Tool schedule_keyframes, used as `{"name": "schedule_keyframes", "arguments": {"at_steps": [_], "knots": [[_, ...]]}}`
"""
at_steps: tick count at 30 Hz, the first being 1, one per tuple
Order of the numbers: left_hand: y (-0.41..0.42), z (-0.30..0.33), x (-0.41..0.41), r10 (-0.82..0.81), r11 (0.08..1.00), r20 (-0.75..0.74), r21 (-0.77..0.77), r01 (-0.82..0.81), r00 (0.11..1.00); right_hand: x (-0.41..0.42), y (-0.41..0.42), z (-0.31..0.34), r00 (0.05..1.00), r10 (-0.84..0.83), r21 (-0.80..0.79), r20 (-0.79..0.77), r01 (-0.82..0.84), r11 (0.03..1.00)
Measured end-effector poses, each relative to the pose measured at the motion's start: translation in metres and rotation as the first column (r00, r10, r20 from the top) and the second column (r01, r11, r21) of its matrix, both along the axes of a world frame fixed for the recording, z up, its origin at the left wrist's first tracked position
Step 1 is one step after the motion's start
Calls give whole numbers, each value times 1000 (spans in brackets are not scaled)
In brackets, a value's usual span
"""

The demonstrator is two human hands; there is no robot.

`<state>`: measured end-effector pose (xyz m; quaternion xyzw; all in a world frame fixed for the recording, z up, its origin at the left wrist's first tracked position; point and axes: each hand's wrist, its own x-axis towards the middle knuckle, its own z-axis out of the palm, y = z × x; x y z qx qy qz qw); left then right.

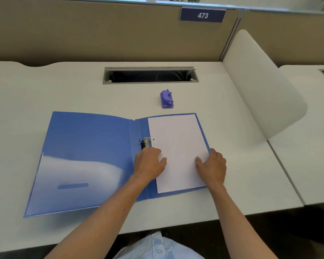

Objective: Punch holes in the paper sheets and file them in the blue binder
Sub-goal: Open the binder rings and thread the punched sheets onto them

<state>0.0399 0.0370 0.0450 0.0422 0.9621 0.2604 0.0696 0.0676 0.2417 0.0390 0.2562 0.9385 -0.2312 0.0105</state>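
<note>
The blue binder [86, 146] lies open and flat on the desk. White paper sheets [178, 139] rest on its right half, with one punched hole showing near the metal ring clip [146, 142] at the spine. My left hand [150, 163] lies on the left edge of the sheets just below the clip and hides its lower part. My right hand [212, 165] presses on the right edge of the sheets, fingers spread over paper and binder edge. A purple hole punch [166, 99] stands on the desk behind the binder, untouched.
An open cable slot [150, 75] is set into the white desk [26, 94] behind the punch. A white curved divider panel [260, 81] rises at the right. A beige partition wall with a sign reading 473 stands at the back.
</note>
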Motion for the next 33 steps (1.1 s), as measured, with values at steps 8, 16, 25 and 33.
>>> {"name": "schedule_keyframes", "arguments": {"at_steps": [8, 16, 25, 33], "knots": [[3, -5, 2, -75, 988, -69, -141, 65, 995, -5, -4, 4, 995, 22, 70, 94, -28, 997], [6, -4, 2, -104, 980, -59, -174, 92, 993, -7, -10, 2, 992, 39, 115, 122, -53, 992], [6, 1, 2, -85, 982, -19, -168, 81, 996, -22, 9, 11, 987, -94, -138, 128, 111, 984], [8, 4, 4, -55, 983, 4, -174, 55, 998, -20, 3, 12, 980, -31, -33, 198, 38, 999]]}}
